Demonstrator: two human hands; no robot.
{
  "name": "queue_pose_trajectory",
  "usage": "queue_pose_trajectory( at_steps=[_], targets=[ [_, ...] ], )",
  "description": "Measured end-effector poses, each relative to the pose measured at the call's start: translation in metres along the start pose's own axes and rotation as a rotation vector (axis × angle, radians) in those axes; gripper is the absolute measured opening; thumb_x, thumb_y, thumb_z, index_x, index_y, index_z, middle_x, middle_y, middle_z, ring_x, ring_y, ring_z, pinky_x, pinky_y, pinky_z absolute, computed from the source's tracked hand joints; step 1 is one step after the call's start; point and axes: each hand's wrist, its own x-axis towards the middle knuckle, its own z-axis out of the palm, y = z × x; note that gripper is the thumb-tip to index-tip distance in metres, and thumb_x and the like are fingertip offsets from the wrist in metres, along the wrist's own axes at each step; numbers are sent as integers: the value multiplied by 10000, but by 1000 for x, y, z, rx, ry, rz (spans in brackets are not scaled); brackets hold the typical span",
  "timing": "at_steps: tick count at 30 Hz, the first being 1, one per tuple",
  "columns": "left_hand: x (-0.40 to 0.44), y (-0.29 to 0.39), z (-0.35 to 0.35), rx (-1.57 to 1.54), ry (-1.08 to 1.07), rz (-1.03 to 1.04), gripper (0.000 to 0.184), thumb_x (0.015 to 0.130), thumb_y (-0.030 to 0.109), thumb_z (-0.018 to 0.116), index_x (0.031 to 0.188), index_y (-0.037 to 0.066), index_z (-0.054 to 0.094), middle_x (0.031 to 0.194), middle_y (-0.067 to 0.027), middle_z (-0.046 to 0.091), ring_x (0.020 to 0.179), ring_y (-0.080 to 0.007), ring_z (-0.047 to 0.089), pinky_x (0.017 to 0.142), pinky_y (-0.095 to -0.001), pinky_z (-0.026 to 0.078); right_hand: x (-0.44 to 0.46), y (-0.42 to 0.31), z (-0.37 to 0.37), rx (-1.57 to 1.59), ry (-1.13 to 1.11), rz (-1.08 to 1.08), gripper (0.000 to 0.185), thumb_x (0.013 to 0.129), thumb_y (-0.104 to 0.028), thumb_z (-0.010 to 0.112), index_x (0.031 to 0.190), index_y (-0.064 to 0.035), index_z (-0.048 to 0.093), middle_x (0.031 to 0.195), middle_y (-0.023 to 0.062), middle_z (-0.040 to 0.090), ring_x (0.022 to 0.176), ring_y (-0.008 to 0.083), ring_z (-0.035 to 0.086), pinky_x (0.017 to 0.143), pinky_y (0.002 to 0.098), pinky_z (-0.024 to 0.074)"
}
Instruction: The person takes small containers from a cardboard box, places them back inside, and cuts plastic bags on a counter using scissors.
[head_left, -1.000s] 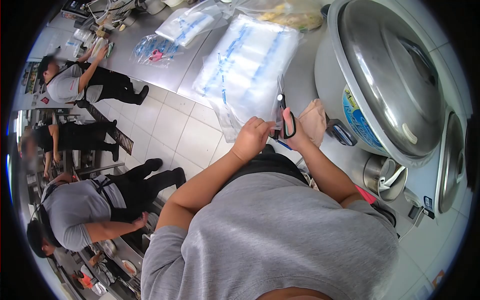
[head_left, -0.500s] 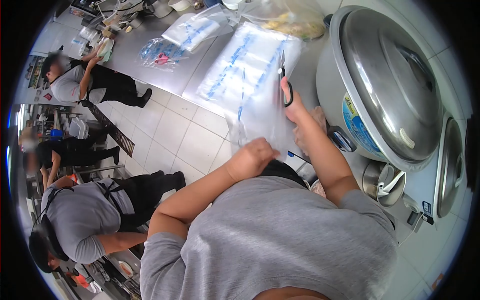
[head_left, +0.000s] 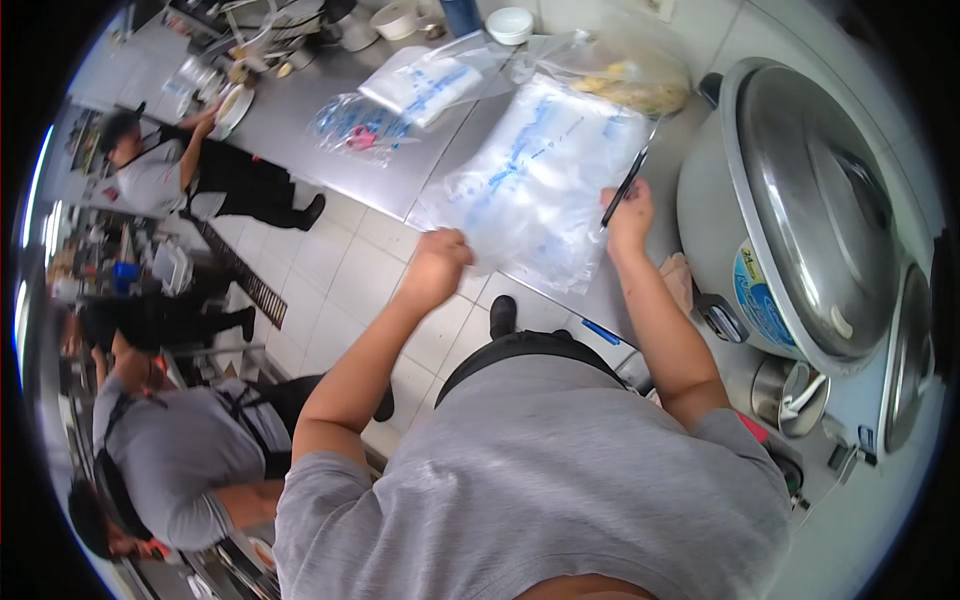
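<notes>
A stack of clear plastic bags with blue print (head_left: 560, 150) lies on the steel counter, its near edge loose and crumpled. My left hand (head_left: 438, 268) is closed at the left corner of that plastic, fingers pinched on the film. Over the right side of the stack, my right hand (head_left: 630, 218) grips black-handled scissors (head_left: 627, 184), blades pointing away from me. The fingers partly hide the handles.
A large lidded pot (head_left: 740, 190) stands on the right. Behind the stack is a bag of yellowish food (head_left: 630, 85). More bags (head_left: 425, 85) and pink scissors (head_left: 362, 138) lie to the left. Several co-workers (head_left: 190, 440) are at the left.
My left hand has moved left and away from my body, spreading the plastic's edge. My right hand has shifted right with the scissors, which have turned. The camera view has also shifted.
</notes>
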Motion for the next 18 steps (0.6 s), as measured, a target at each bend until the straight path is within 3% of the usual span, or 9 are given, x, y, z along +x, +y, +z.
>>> queue_pose_trajectory(
  at_steps=[2,3,4,5,7,8,11,13,18],
  targets=[
    [-5,-50,0,15,-3,-166,199,592,-85,564,643,93,635,818,-104,632,854,-325,598,774,-443,465,-22,7,-8,-27,35,67,481,747,-82,724,1161,28,503,816,50,590,682,131,569,596,252,468],
    [-2,-65,-4,161,-82,-247,197,630,-67,550,653,104,646,849,-85,647,898,-305,598,871,-470,432,-43,-1,-2,18,25,143,484,768,-122,741,1163,19,500,817,44,581,681,125,560,597,253,466],
    [8,-68,-10,288,-213,-390,228,690,-44,518,757,121,661,941,-75,635,1001,-289,560,969,-536,346,-61,-6,-4,67,17,223,490,790,-161,758,1166,10,496,819,37,572,679,119,551,598,255,465],
    [20,-68,-11,404,-181,-436,266,709,-40,518,845,126,676,998,-80,634,1034,-292,550,1011,-574,311,-75,-6,-12,21,-4,238,504,810,-217,750,1181,2,488,820,35,565,675,118,546,599,261,464],
    [46,-64,4,375,120,-239,271,732,-24,528,914,113,675,1018,-87,630,1042,-306,550,988,-557,336,-103,-5,-25,-65,-49,275,543,851,-329,732,1210,-16,473,822,29,551,666,116,538,599,273,464],
    [62,-56,16,206,102,-101,242,749,2,554,939,100,668,1021,-88,628,1034,-308,553,965,-525,363,-118,-4,-37,-200,-81,227,548,903,-414,649,1243,-29,458,811,20,530,666,114,524,614,276,461],
    [105,-14,52,-249,-97,173,202,777,79,650,978,83,661,1030,-104,629,1010,-323,562,903,-414,439,-157,-16,-66,-107,-204,297,558,941,-479,557,1256,-31,451,810,20,537,700,115,532,643,258,454],
    [116,-19,84,-297,-216,192,166,776,122,685,933,72,670,986,-108,637,972,-320,573,853,-404,458,-175,-32,-80,-5,-290,408,591,952,-529,495,1256,-24,455,842,34,568,767,131,564,679,258,458],
    [130,-33,120,-443,-278,147,119,779,162,714,802,45,706,819,-112,651,809,-283,614,729,-369,489,-192,-60,-88,-9,-496,472,676,889,-616,534,1267,-58,479,874,34,571,791,136,564,726,268,456]
  ],
)
